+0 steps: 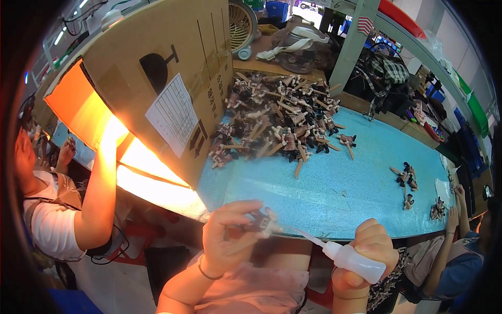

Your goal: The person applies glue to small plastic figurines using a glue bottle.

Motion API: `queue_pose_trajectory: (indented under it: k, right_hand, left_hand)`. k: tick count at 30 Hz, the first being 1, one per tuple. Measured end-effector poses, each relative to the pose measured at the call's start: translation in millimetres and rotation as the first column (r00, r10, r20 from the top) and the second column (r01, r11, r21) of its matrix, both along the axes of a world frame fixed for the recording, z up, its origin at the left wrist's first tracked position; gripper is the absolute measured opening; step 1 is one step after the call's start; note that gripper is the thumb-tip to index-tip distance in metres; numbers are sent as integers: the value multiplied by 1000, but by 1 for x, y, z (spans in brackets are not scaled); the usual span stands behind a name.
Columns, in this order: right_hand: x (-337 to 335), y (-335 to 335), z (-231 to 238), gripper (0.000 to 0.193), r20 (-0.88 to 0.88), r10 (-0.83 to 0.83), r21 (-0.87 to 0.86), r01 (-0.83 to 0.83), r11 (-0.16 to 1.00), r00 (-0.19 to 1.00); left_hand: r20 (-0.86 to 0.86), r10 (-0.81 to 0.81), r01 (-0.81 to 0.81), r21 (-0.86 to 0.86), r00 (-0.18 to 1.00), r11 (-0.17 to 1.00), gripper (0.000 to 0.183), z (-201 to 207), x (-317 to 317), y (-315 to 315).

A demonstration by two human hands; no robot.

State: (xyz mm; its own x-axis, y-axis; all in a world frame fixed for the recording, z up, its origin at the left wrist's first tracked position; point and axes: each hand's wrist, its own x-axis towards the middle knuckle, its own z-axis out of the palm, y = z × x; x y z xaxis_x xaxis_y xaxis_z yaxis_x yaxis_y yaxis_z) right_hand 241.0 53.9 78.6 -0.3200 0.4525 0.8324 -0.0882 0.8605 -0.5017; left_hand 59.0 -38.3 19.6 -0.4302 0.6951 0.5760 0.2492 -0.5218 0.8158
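My left hand (pixel 226 236) is closed, its fingers pinching a small toy figure (pixel 263 224) at the near edge of the table. A white squeeze bottle (pixel 360 262) is gripped in my right hand (pixel 372 245), tilted so its thin nozzle points left at the figure. Whether the tip touches the figure is too blurred to tell. Beyond my hands, a heap of similar figures (pixel 290 137), many with flat wooden sticks, lies on the blue tabletop (pixel 251 191).
A large cardboard box (pixel 204 63), brightly lit inside, stands at the left; a co-worker's arm (pixel 99 201) reaches into it. Several figures (pixel 405 178) lie apart at the right, near another person's hands (pixel 454 213). A fan (pixel 241 27) and a metal post (pixel 355 44) stand behind.
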Motion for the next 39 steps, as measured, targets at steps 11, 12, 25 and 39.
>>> queue_pose_trajectory:
  k: [11,12,25,39]
  right_hand:
    - [3,1,2,55,24,25,42,-26,999,999]
    - [3,0,2,55,39,20,43,-22,999,999]
    - [4,14,-9,51,-39,67,-21,-68,997,997]
    - [44,178,-114,27,379,-405,-338,532,776,832]
  left_hand:
    - [-75,20,-18,23,997,1000,37,-1,-1,2]
    - [-75,21,-19,22,997,1000,37,-1,-1,1]
    - [-23,13,-13,7,1000,1000,35,-5,-4,-1]
    - [209,57,-85,128,976,988,31,-10,-4,-37]
